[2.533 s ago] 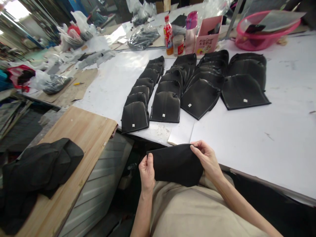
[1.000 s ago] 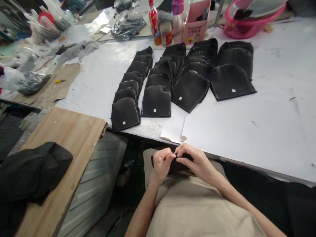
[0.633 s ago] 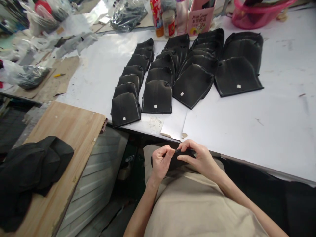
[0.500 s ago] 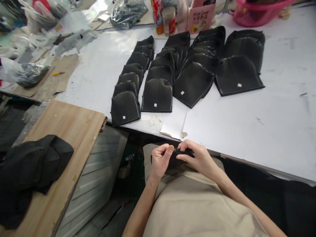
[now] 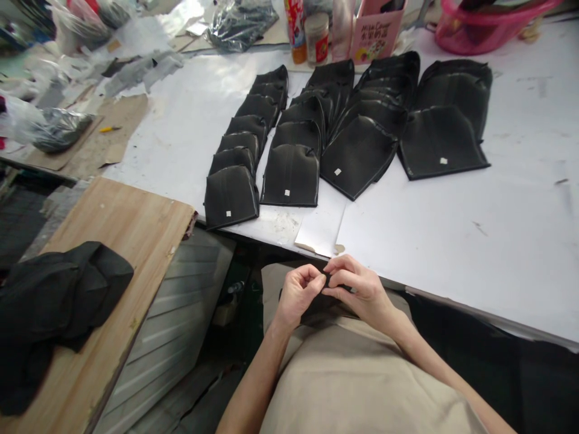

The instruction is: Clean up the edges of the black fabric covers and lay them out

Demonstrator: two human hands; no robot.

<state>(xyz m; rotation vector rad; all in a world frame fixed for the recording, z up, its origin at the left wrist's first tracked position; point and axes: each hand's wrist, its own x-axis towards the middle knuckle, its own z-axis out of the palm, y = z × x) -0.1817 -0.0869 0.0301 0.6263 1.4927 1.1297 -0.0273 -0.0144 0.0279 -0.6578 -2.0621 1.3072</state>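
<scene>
My left hand (image 5: 300,295) is closed in a pinch on a black piece of material (image 5: 315,308) held low over my lap, in front of the table edge. Close against it, my right hand (image 5: 363,293) has its thumb and fingers bent around the same piece. Most of that piece is hidden behind my hands and is dark, so its shape cannot be made out. Beyond my hands, overlapping black flat pieces (image 5: 290,175) with stitched-looking edges lie in several rows on the white tabletop (image 5: 452,241). The front piece of each row carries a small white sticker (image 5: 287,193).
A wooden board (image 5: 149,211) at left bears crumpled black cloth (image 5: 76,289). Along the back stand a glass jar (image 5: 316,39), a pink box (image 5: 377,33) and a pink basket (image 5: 479,30). Plastic bags (image 5: 63,129) and a yellow-handled tool (image 5: 109,129) lie at far left.
My right fingers have come closer to my left fingertips, and my left thumb has tipped down toward them. Both hands stay on the black piece. The view has shifted slightly.
</scene>
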